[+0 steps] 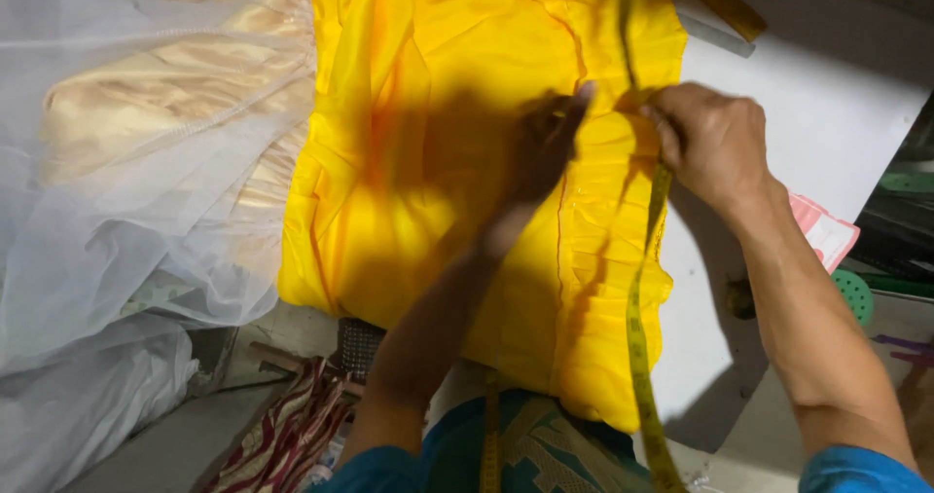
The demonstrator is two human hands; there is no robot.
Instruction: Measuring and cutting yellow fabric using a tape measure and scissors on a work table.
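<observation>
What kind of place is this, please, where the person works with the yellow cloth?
Probably a tailoring or dressmaking workshop. Both hands, left hand and right hand, stretch a measuring tape along yellow fabric on a white worktable, with white tulle piled beside it.

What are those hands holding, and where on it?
The right hand pinches a yellow measuring tape partway along, against the yellow fabric. The left hand presses the fabric; its grip is blurred.
</observation>
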